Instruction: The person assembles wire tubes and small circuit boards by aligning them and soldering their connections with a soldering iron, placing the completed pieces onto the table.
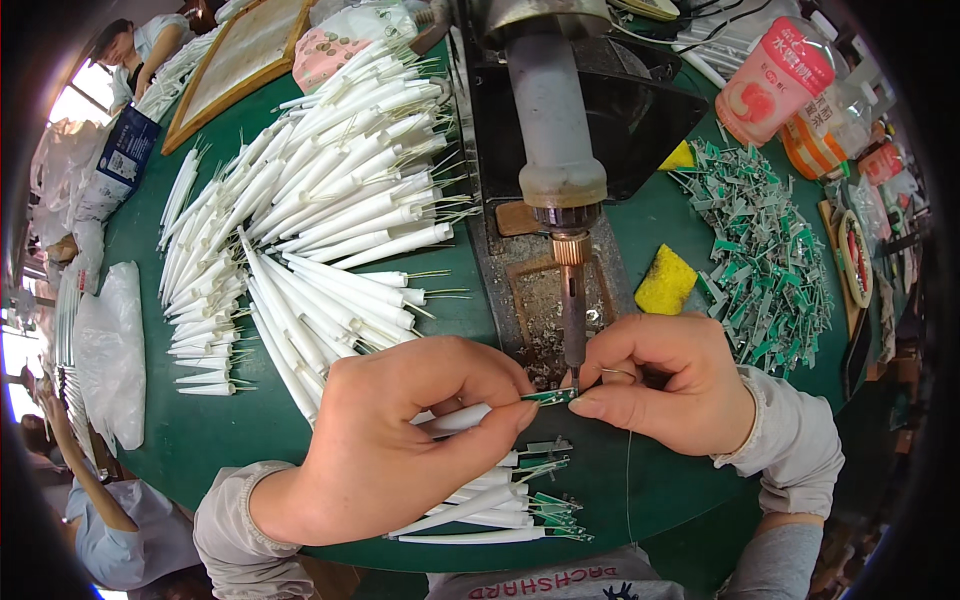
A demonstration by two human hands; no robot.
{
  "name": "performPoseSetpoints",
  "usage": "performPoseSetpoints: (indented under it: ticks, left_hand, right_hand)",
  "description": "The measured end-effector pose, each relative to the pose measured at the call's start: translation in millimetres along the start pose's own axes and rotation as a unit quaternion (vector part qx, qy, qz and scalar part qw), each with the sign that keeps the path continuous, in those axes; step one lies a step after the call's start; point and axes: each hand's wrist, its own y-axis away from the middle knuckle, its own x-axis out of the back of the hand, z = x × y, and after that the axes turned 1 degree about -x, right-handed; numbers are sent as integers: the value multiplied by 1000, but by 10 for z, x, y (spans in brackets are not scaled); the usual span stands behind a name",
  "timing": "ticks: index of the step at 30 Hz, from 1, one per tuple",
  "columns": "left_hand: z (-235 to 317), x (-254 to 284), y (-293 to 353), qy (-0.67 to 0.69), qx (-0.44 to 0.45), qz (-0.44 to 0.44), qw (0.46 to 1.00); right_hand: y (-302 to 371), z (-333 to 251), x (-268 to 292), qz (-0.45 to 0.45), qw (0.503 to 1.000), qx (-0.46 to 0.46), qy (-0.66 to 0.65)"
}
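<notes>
Two bare hands meet under the tip of an upright soldering iron point(560, 170) at the near side of a green table point(690, 505). From where I stand, the left hand point(425, 435) is clamped on a slim white tube point(458, 421), thumb and forefinger pinched together close to its right end, where a narrow green circuit board point(548, 397) pokes out just below the iron. The right hand point(680, 385) has its thumb and forefinger drawn close at the board's far end; whether they grip the board itself or only a fine wire point(629, 480), which hangs below that hand, I cannot tell. I'd guess the tube weighs next to nothing, fairly stiff along its length but easy to dent if squeezed hard, and its smooth skin could roll between the fingertips. The board looks the fragile part: thin, small, its joints likely to suffer from a twist or tug. Better, I think, to hold the tube near its board end, as the left fingers do, and touch the board only by its edges, skin well away from hot metal. More white tubes with boards at their ends point(490, 520) lie just below the hands; a big fan of white tubes with bare leads point(330, 200) spreads to the left, and a heap of loose green boards point(765, 250) sits on the right, near a yellow sponge point(666, 280).
</notes>
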Motion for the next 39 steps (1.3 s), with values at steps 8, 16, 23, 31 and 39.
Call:
performPoseSetpoints:
  ticks: [8,16,23,31,39]
  left_hand:
    - [-8,-31,6,-3,-15,1,1000]
    - [-145,-76,81,-66,-81,-1,995]
    - [-204,-99,154,-151,-144,-40,977]
    - [-264,-118,115,-180,-201,-47,962]
    - [-239,-43,118,-308,-257,-49,915]
  right_hand:
    - [32,-31,40,-6,1000,-23,19]
    - [271,-437,435,24,951,-5,310]
    - [821,-362,439,-70,849,-129,508]
    - [898,-239,474,-105,884,-100,444]
    - [497,-265,289,-104,935,30,339]
